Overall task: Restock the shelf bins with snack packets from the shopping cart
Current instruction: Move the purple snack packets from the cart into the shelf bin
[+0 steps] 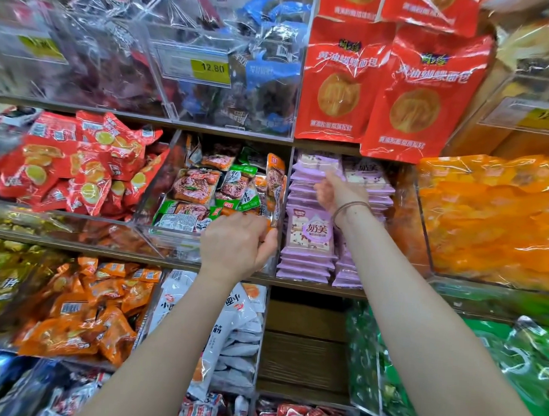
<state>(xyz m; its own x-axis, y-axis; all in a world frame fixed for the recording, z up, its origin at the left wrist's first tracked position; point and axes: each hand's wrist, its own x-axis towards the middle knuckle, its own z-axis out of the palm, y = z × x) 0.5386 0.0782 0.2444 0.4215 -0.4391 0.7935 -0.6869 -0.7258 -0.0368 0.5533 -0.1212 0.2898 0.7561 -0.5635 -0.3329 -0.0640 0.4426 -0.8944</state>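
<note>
My left hand [237,244] is at the front right corner of a clear bin [168,233] of green and orange meat snack packets [197,187], fingers curled round an orange-edged packet [270,227]. My right hand [332,192] reaches into the neighbouring bin and grips a purple packet [325,169] on top of the stacked purple packets [310,235]. The shopping cart is out of view.
Red packets [76,163] fill the bin to the left, orange ones [497,221] the bin to the right. Large red bread bags [386,86] hang above. Lower shelves hold orange [84,308], white [233,327] and green [450,363] packets, with a dark shelf gap [303,344] between.
</note>
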